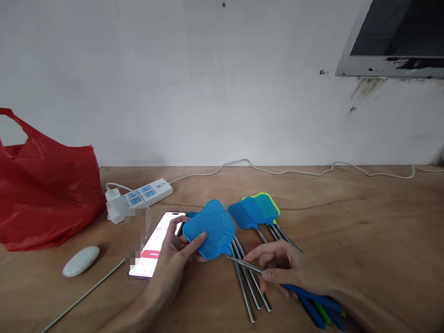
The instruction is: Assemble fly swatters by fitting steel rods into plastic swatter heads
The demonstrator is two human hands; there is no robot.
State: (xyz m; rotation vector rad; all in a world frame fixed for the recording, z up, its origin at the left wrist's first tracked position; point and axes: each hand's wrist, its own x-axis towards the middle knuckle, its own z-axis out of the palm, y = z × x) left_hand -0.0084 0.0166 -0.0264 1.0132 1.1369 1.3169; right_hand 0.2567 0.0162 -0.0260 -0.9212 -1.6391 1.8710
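Blue perforated swatter head (212,226), hands (178,252) pinching it and a silvery rod (249,265), apparently touching

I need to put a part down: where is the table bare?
Widest: right of the lying mesh heads, between wall and right forearm. Smaller: between the power strip and those heads. Crowded: the front middle, with phone, left hand, right hand, metal rods and handles.

The light is dim, the phone screen (154,241) glaring.
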